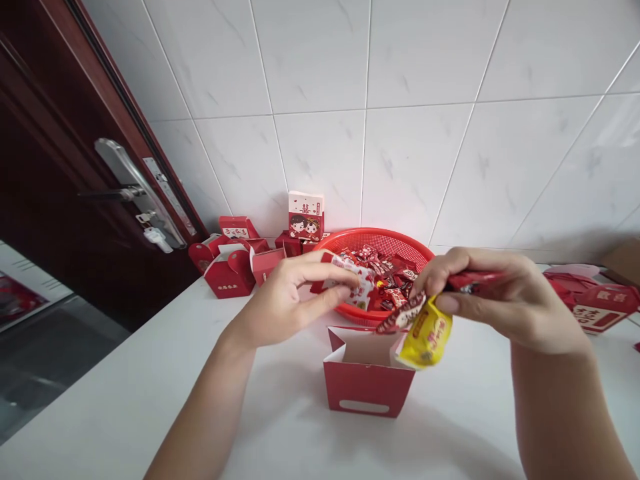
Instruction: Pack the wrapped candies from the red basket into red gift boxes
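My left hand [305, 290] pinches a red-and-white candy packet [360, 283] over the near left rim of a red plastic basket [345, 241]. Wrapped candies [387, 267] in mostly red wrappers fill the basket. Held in my right hand [490, 300] are several wrapped candies, among them a yellow packet [427, 337] and a dark red one [403, 313]. The yellow packet hangs by the right side of an open red paper box [370, 387], which stands upright in front of the basket. Most of the box's inside is hidden from me.
Red gift boxes [227, 273] stand at the back left, beside a small box with cartoon figures [306, 217]. More red boxes [600, 303] lie at the right, near a brown carton [623, 263]. A tiled wall [320, 153] backs the white table [200, 387]; a dark door [65, 133] is left.
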A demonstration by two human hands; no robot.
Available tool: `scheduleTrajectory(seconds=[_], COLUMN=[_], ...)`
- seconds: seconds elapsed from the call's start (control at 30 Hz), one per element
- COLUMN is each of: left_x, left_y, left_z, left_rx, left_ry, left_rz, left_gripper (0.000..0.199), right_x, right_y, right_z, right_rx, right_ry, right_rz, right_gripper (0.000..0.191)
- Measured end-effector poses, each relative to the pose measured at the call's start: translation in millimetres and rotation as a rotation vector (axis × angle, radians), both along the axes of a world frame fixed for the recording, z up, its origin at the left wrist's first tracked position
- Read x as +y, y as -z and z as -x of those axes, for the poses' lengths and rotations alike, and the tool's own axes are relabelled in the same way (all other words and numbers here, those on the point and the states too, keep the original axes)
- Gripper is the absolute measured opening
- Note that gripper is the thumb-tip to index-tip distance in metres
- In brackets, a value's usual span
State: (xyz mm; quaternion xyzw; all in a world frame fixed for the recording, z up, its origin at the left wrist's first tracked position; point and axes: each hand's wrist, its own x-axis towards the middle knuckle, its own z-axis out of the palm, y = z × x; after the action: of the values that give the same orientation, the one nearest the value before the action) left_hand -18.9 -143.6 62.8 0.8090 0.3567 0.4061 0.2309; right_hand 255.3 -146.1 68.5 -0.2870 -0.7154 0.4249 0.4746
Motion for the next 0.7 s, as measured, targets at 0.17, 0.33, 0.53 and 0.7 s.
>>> scheduleTrajectory(seconds=[0.17,0.33,0.53,0.7], left_x=[-26.4,-34.8,-32.9,-33.6], left_y=[-15.3,-25.1,-15.5,-7.8], left_z=[10.8,18.8,15.8,13.6], left_rx=[0.236,0.306,0.421,0.521], left_ry=[0.206,0.346,0.273,0.192], left_rz=[0.073,0.259,0.207,0.16], left_gripper=[0.026,0.033,0.043,0.053], right_x=[-11.6,-9.2,-6.9,-4.2], right_y=[-8.6,-10.5,-9.9,-0.6], right_z=[-10.4,-20.6,2.8,22.3], right_rx=[-0.12,-0.213,-0.331,-0.334], right_ry=[-0.033,-0.169,-0.18,0.016], right_rz=[0.013,0.07,0.081,0.005], right_gripper=[0.007,0.004,0.006,0.006])
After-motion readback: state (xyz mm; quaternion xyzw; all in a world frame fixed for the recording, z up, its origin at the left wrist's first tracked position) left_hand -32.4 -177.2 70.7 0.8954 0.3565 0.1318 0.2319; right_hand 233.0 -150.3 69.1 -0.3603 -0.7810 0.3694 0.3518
